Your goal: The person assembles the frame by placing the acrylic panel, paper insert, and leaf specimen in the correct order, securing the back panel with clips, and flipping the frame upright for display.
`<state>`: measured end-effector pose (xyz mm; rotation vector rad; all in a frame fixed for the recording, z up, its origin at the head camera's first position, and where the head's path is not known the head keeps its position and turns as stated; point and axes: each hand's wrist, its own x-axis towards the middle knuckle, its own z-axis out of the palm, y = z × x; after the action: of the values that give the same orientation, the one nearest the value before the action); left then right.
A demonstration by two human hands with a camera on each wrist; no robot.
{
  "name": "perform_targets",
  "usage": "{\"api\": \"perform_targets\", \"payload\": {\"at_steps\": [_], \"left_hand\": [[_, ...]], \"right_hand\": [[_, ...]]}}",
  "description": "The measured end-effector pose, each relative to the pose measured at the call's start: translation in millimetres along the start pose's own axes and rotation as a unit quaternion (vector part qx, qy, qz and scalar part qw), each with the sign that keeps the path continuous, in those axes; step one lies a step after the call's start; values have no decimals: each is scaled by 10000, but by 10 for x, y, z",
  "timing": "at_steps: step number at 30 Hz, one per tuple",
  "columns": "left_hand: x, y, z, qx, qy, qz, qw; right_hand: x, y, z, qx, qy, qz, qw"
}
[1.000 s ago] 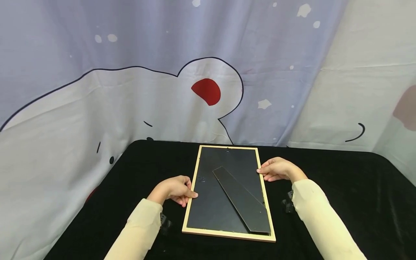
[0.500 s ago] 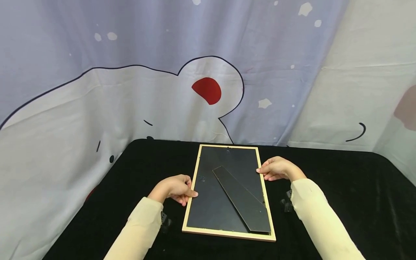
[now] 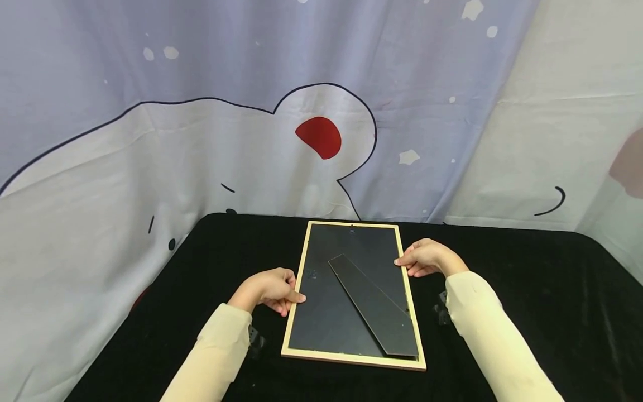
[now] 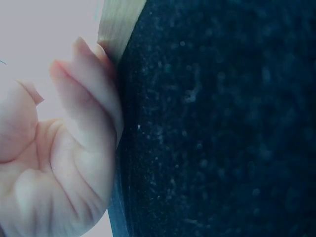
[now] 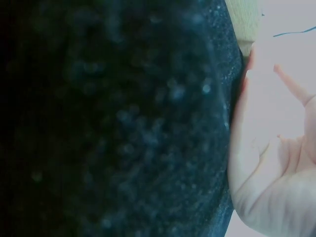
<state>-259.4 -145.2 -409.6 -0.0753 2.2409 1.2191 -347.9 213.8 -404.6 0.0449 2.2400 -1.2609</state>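
Observation:
A picture frame (image 3: 351, 358) with a pale wooden rim lies face down in the head view. Its black backing board (image 3: 316, 318) faces up, and a dark easel leg (image 3: 379, 315) slants across it toward the lower right corner. My left hand (image 3: 271, 290) pinches the left rim, thumb on top and fingers beneath. On the opposite side, higher up, my right hand (image 3: 427, 258) holds the right rim the same way. A piece of the wooden rim (image 4: 121, 29) shows by the fingers in the left wrist view; another rim piece (image 5: 244, 22) appears in the right wrist view.
A black cloth covers the table (image 3: 527, 290) under the frame. Behind it hangs a pale curtain (image 3: 251, 162) printed with a white bear-like shape and a red patch. Dark wrist devices sit below both sleeves.
Both hands keep their hold on the picture frame. The whole scene sits slightly higher in view, and the right forearm has shifted a little to the left.

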Motion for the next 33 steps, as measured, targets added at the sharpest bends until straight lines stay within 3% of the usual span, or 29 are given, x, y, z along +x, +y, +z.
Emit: {"api": "perform_targets", "payload": {"at_steps": [17, 25, 33], "left_hand": [[28, 58, -41, 236, -169, -29, 9996], [68, 56, -115, 333, -382, 201, 9985], [112, 155, -296, 932, -619, 434, 9928]], "right_hand": [[-93, -136, 52, -403, 261, 255, 9985], [-136, -92, 82, -309, 380, -152, 9987], [-341, -33, 186, -409, 242, -502, 9976]]}}
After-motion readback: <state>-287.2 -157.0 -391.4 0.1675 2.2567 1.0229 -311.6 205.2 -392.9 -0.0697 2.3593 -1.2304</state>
